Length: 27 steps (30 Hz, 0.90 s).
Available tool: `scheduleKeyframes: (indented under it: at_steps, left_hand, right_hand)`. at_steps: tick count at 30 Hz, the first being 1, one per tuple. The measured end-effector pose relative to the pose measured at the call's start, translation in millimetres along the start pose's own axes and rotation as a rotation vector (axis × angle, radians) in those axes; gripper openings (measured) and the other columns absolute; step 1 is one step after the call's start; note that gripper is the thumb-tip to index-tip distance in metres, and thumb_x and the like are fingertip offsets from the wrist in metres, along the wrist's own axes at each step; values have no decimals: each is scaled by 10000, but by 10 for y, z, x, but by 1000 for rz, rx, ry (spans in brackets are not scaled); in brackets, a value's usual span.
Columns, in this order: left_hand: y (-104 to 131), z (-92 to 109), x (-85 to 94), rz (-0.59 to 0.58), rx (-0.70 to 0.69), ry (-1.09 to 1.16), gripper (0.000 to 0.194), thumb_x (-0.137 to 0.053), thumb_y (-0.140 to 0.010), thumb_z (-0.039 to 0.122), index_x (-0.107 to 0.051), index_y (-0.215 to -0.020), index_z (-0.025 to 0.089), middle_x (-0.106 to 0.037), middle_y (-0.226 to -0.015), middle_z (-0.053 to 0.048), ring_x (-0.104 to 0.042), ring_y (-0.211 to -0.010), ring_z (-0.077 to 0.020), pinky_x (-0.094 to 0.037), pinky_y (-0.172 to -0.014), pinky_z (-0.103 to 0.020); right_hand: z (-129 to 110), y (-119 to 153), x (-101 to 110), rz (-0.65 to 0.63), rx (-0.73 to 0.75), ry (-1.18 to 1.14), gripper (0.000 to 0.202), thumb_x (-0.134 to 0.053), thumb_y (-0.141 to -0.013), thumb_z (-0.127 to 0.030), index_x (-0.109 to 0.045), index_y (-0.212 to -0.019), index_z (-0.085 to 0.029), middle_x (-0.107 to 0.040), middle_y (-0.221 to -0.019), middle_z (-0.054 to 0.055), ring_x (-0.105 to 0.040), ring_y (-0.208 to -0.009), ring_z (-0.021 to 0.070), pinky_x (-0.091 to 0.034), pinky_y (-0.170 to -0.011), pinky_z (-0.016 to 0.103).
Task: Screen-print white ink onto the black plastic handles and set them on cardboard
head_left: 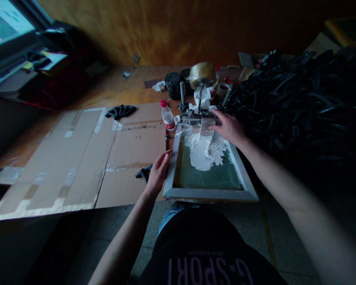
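Note:
A screen-printing frame [212, 194] with pale rails and green mesh lies in front of me. Thick white ink [203, 154] is smeared over the upper part of its mesh. My left hand [158, 172] rests against the left rail, its fingers stretched out. Beside that hand, a black curved part [144, 173] lies on the cardboard. At the far end of the frame, my right hand [230, 127] has its thumb and fingers around the right end of a flat, ink-smeared scraper [207, 122]. Just behind it is a metal hinge clamp [191, 118].
Flattened cardboard [133, 146] covers the table on the left, with several black parts [120, 111] on it. A red-capped bottle [167, 115] stands beside the frame. Behind are black tubs [173, 85] and a tape roll [202, 74]. A large heap of black parts [308, 114] fills the right.

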<state>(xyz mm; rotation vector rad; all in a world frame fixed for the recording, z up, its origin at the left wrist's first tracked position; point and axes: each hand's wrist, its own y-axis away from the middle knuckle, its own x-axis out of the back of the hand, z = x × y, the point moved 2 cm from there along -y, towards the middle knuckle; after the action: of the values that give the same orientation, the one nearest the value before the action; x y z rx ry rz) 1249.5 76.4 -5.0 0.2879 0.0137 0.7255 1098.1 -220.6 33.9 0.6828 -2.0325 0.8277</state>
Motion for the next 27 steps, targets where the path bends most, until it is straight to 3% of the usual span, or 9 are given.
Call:
scheduleKeyframes:
  at_steps: [3,5,7,10,13,16,18,22,27]
  left_hand:
    - [-93,469,-65,15,-148,187,555,-458,-880,645,-691,-1069,178,-675,-834,-46,-625,-704,-141,-503,-601,-235]
    - [-210,776,-149,19,-280,292,490,-492,-889,597,-665,-1098,189,-683,-937,-54,-652,-784,-148,-528,-643,-243]
    - [-322,1016,-247,-2,-342,334,471,-492,-899,571,-632,-1143,194,-683,-990,-73,-671,-857,-167,-543,-659,-252]
    - [-354,1089,-381,24,-333,379,542,-388,-920,628,-578,-1197,202,-698,-1001,-93,-688,-890,-179,-546,-649,-253]
    - [-153,689,-536,14,-163,369,590,-438,-882,667,-546,-1240,211,-715,-1061,-110,-703,-887,-203,-543,-623,-257]
    - [199,-1,-765,-288,335,247,696,-525,-824,684,-545,-1289,166,-669,-1215,-197,-698,-958,-302,-550,-605,-323]
    - [403,-360,-880,-364,538,280,729,-504,-842,674,-485,-1369,172,-554,-1382,-213,-650,-1097,-341,-562,-684,-373]
    - [496,-629,-1011,-330,564,363,706,-503,-854,657,-457,-1401,213,-463,-1482,-166,-560,-1239,-339,-556,-780,-384]
    - [321,-716,-1085,-214,511,319,647,-569,-802,667,-611,-1205,163,-652,-1230,-172,-650,-1067,-289,-553,-739,-343]
  right_hand:
    - [509,-4,204,156,-220,0,365,-473,-965,-323,-566,-1260,-128,-683,-944,85,-618,-830,180,-461,-789,343]
    - [708,214,124,113,-357,17,314,-435,-976,-303,-638,-1073,-84,-680,-894,108,-609,-807,168,-445,-762,318]
    - [683,534,-136,-43,-364,23,285,-522,-942,-344,-660,-890,-100,-673,-851,99,-603,-784,166,-442,-743,299]
    - [327,997,-621,-341,-92,69,289,-647,-867,-428,-644,-828,-142,-662,-925,101,-609,-881,202,-450,-791,298]
    - [-25,1223,-862,-392,-29,142,161,-572,-927,-295,-607,-900,-140,-660,-981,128,-606,-961,217,-437,-839,297]
    - [-263,1270,-904,-340,-117,93,160,-434,-985,-219,-576,-952,-152,-663,-908,104,-619,-889,198,-435,-781,281]
    - [-399,1295,-937,-307,-80,73,131,-461,-976,-222,-573,-952,-159,-651,-951,108,-610,-919,207,-432,-792,292]
    - [-520,1372,-1064,-327,-98,-57,57,-516,-935,-151,-572,-931,-162,-629,-998,90,-594,-888,179,-423,-762,278]
    - [-624,1419,-1098,-393,-291,-400,90,-541,-884,-112,-569,-830,-177,-603,-757,-3,-570,-716,143,-388,-649,242]
